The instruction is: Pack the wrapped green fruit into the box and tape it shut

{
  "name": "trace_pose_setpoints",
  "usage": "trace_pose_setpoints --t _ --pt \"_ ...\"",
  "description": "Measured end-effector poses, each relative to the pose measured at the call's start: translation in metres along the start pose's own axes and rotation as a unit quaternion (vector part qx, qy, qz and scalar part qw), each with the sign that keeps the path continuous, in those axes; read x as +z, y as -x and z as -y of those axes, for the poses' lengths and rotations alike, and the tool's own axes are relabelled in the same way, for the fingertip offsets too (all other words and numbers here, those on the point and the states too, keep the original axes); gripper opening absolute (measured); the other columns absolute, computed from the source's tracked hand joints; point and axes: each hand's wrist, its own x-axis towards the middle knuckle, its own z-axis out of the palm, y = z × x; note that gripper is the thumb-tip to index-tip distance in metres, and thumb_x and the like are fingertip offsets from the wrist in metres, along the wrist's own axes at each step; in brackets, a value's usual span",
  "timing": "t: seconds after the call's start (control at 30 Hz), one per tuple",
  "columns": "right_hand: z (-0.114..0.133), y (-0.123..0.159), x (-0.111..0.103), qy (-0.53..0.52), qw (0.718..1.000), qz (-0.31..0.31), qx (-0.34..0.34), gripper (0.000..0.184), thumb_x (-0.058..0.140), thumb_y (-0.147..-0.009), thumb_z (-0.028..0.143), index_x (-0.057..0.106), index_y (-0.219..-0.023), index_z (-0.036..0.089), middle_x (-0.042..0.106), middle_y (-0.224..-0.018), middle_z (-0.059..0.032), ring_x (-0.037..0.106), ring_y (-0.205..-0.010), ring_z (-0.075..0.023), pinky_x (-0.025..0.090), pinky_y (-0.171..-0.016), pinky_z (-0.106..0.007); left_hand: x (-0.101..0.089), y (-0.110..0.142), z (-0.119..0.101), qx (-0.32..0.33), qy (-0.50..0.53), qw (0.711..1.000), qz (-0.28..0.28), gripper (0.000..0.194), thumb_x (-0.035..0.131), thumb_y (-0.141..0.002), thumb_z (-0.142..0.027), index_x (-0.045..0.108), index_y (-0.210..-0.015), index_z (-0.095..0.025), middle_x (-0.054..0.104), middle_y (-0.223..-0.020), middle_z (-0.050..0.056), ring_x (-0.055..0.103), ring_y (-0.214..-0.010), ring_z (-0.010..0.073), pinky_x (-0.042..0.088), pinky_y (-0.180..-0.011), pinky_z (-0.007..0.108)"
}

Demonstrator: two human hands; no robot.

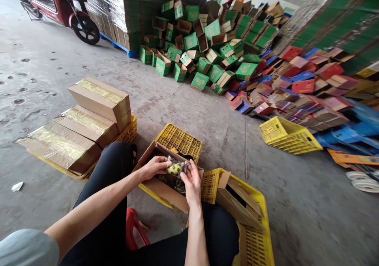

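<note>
My left hand (154, 166) and my right hand (192, 182) together hold a small yellow-green round item in a clear crinkly wrapper (175, 168), fingers closed on it from both sides. They hover over an open brown cardboard box (166, 193) that rests on a yellow plastic crate (180, 139) in front of my knees. More wrapped items lie dark inside the box, partly hidden by my hands.
Taped brown cartons (89, 119) are stacked on a yellow crate at my left. Another yellow crate (254, 226) with an open carton sits at my right, a third (288, 135) farther right. Heaps of green (207, 48) and red-blue boxes (296, 84) lie beyond. A red stool (133, 228) is under me.
</note>
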Motion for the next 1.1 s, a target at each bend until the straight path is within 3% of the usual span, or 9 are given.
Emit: trace_pose_setpoints --t 0.07,0.13,0.23,0.3,0.47,0.57,0.73,0.93,1.1 --pt "0.002 0.000 0.001 -0.012 1.000 0.002 0.018 0.081 0.085 -0.079 0.039 0.051 -0.151 0.029 0.067 -0.145 -0.0081 0.059 -0.139 -0.0288 0.045 -0.120 -0.050 0.000 0.000 -0.002 0.013 -0.009 1.000 -0.014 0.048 0.094 -0.069 -0.051 0.074 -0.092 -0.013 0.075 -0.087 0.006 0.070 -0.077 0.0156 0.056 -0.081 0.029" --pt "0.003 0.000 0.002 -0.003 0.999 -0.004 0.041 0.072 0.084 -0.080 0.043 0.057 -0.146 0.028 0.074 -0.133 -0.0074 0.064 -0.132 -0.0292 0.049 -0.115 -0.049 0.001 0.001 -0.003 0.024 -0.021 0.999 -0.026 0.047 0.093 -0.069 -0.052 0.074 -0.088 -0.013 0.073 -0.083 0.004 0.067 -0.072 0.0136 0.054 -0.076 0.026" --pt "0.002 -0.001 0.000 0.033 0.997 -0.011 0.067 0.047 0.085 -0.076 0.050 0.074 -0.114 0.025 0.081 -0.113 -0.0064 0.074 -0.113 -0.0317 0.059 -0.099 -0.046 0.003 0.000 -0.003 0.035 -0.043 0.998 -0.033 0.047 0.091 -0.071 -0.055 0.074 -0.085 -0.014 0.071 -0.078 0.003 0.064 -0.069 0.0124 0.051 -0.071 0.024" --pt "0.000 -0.002 -0.002 0.044 0.996 -0.017 0.069 0.038 0.085 -0.074 0.053 0.076 -0.097 0.025 0.082 -0.102 -0.0049 0.076 -0.101 -0.0308 0.061 -0.090 -0.043 0.004 0.000 -0.002 0.039 -0.051 0.997 -0.043 0.046 0.090 -0.072 -0.056 0.074 -0.083 -0.014 0.070 -0.078 0.002 0.063 -0.068 0.0122 0.049 -0.069 0.023" --pt "-0.002 -0.002 -0.003 0.017 0.997 -0.047 0.065 0.036 0.086 -0.070 0.053 0.071 -0.087 0.025 0.080 -0.090 -0.0010 0.075 -0.084 -0.0251 0.060 -0.075 -0.036 0.004 -0.003 0.001 0.035 -0.020 0.998 -0.056 0.047 0.088 -0.073 -0.058 0.074 -0.084 -0.015 0.072 -0.082 0.003 0.066 -0.073 0.0141 0.052 -0.073 0.026" --pt "0.000 -0.001 -0.002 0.003 0.997 -0.043 0.065 0.036 0.088 -0.068 0.052 0.070 -0.086 0.026 0.078 -0.088 0.0005 0.073 -0.082 -0.0233 0.058 -0.075 -0.034 0.005 -0.002 0.000 0.032 -0.001 0.998 -0.045 0.049 0.090 -0.072 -0.057 0.076 -0.091 -0.014 0.074 -0.088 0.005 0.069 -0.078 0.0160 0.055 -0.077 0.028" --pt "0.000 0.002 -0.001 0.026 0.998 -0.012 0.058 0.035 0.087 -0.071 0.052 0.069 -0.086 0.026 0.077 -0.085 0.0008 0.072 -0.082 -0.0224 0.058 -0.079 -0.034 0.009 0.004 -0.003 0.018 -0.016 1.000 0.006 0.068 0.092 -0.073 -0.051 0.072 -0.130 -0.020 0.077 -0.110 0.010 0.074 -0.093 0.0217 0.058 -0.082 0.033" --pt "-0.004 0.001 0.000 0.057 0.996 0.034 0.058 0.040 0.081 -0.080 0.055 0.075 -0.107 0.027 0.080 -0.105 -0.0029 0.074 -0.102 -0.0271 0.057 -0.093 -0.039 0.007 0.004 -0.002 0.017 -0.048 0.999 -0.011 0.055 0.087 -0.075 -0.060 0.081 -0.102 -0.012 0.079 -0.092 0.010 0.074 -0.081 0.0197 0.058 -0.078 0.030" --pt "-0.006 0.000 0.000 0.071 0.995 -0.015 0.061 0.033 0.081 -0.078 0.057 0.081 -0.090 0.026 0.081 -0.095 -0.0031 0.073 -0.095 -0.0276 0.058 -0.086 -0.038 0.010 0.002 0.002 0.012 -0.009 1.000 -0.015 0.056 0.085 -0.076 -0.063 0.081 -0.098 -0.012 0.079 -0.089 0.010 0.074 -0.079 0.0207 0.058 -0.079 0.031"
